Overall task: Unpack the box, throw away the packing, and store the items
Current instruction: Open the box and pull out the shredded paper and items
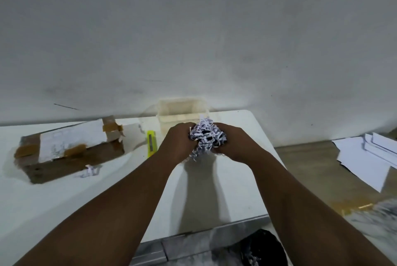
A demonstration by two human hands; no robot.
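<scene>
A dark bin [265, 248], seemingly, sits blurred below. Above the white table [53, 197], left hand [178, 142] and right hand [231, 144] clench a shredded paper wad [207, 134].

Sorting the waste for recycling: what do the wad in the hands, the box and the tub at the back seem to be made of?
The wad: shredded printed paper, matte, thin crinkled white strips with dark marks. The box: brown cardboard, dull, patched with glossy tan tape and a white label. The tub: probably translucent plastic, milky and see-through, though blurred.
</scene>
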